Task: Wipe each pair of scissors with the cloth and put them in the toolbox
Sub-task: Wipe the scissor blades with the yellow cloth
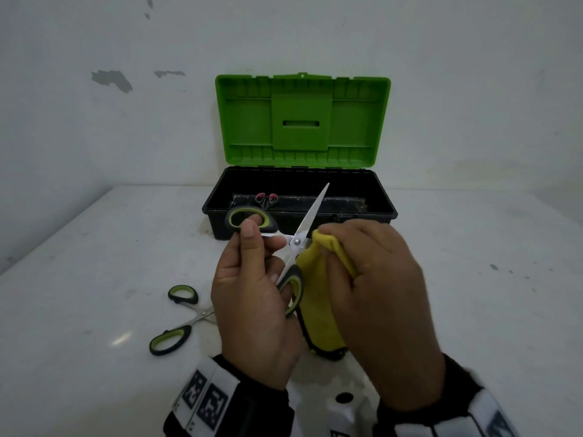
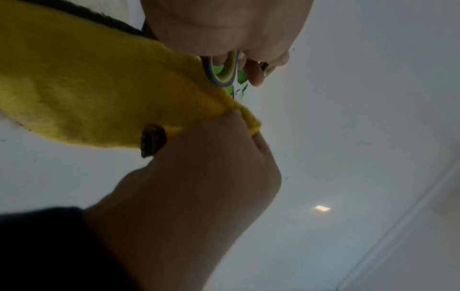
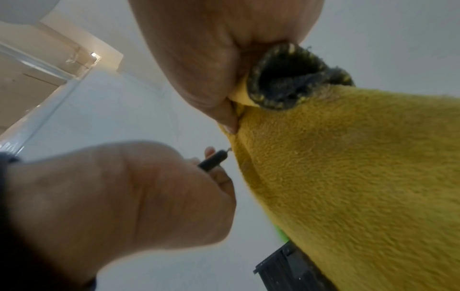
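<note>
1. My left hand (image 1: 252, 298) gripped the green-handled scissors (image 1: 296, 244) by their loops, fingers curled through them and the blades spread wide, so that each blade could be reached on its own.
2. My right hand (image 1: 372, 298) was curled round the yellow cloth (image 1: 318, 310), pinching a fold of it close to the pivot. One blade pointed up and away over the toolbox; the other I could not see, and I judged it to be inside the fold, being wiped.
3. I held the work in the air just in front of the toolbox (image 1: 220, 212), above the worktop (image 1: 94, 247), which kept the drop-off short.
4. The toolbox stood open, its green lid (image 1: 303, 121) tipped back against the wall, and a pink-handled pair (image 1: 266, 198) already lay inside.
5. A second green-handled pair (image 1: 176, 320) lay splayed on the worktop to my left, within easy reach; I judged it not yet wiped.
6. The risk I saw was the bare edge near my cloth-hand fingers, so the fold needed to stay between skin and steel.
</note>
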`<act>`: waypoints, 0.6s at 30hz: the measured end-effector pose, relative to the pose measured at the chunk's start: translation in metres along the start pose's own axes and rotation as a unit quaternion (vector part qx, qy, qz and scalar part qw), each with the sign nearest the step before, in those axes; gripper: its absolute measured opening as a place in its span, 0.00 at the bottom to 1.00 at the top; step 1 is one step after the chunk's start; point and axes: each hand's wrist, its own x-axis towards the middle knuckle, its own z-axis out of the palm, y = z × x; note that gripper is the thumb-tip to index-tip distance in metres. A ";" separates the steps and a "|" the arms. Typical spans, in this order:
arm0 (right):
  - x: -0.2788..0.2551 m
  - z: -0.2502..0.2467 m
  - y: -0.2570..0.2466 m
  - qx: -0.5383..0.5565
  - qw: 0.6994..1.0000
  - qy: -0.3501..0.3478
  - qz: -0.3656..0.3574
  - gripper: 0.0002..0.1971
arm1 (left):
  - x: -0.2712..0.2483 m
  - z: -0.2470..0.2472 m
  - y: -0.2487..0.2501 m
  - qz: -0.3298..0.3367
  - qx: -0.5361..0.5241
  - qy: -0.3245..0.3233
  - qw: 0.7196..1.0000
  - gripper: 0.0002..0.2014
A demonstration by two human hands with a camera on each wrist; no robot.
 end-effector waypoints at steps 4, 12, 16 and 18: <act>-0.009 0.012 -0.008 -0.034 0.999 -0.026 -0.020 0.10 | 0.000 -0.001 -0.001 0.000 0.002 -0.012 1.000 0.12; -0.015 -0.006 0.007 0.039 0.998 -0.036 0.025 0.16 | 0.006 -0.006 -0.003 -0.022 0.008 -0.023 0.999 0.10; -0.020 -0.009 0.015 0.029 0.998 -0.031 0.048 0.18 | 0.005 -0.011 -0.002 -0.036 0.019 -0.062 0.997 0.09; -0.021 -0.011 0.020 0.033 0.997 -0.027 0.061 0.18 | 0.005 -0.015 -0.001 -0.037 0.028 -0.078 0.996 0.08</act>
